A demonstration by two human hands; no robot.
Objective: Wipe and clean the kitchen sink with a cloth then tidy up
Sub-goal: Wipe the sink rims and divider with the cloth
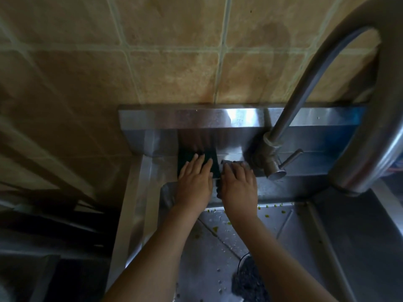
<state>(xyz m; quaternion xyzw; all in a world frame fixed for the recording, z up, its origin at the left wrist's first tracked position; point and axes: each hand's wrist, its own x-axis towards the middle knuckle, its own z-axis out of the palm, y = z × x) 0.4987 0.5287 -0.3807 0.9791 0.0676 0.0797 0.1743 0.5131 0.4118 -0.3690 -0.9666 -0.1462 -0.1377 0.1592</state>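
Observation:
A steel kitchen sink [139, 210] fills the lower half of the head view, its basin floor dotted with small green food scraps [215, 229]. On the back ledge lies a dark green scouring pad [183, 162]. My left hand [195, 182] presses flat on that pad with straight fingers. Right beside it my right hand [238, 188] rests on a grey cloth [231, 164] bunched on the ledge near the tap base, fingers curled over it. Much of the cloth is hidden under the hand.
A curved steel tap [305, 88] rises from its base [267, 158] on the ledge, its spout arching close to the camera at right. A dark steel-wool scrubber [247, 280] lies in the basin. Tan wall tiles [174, 62] back the sink.

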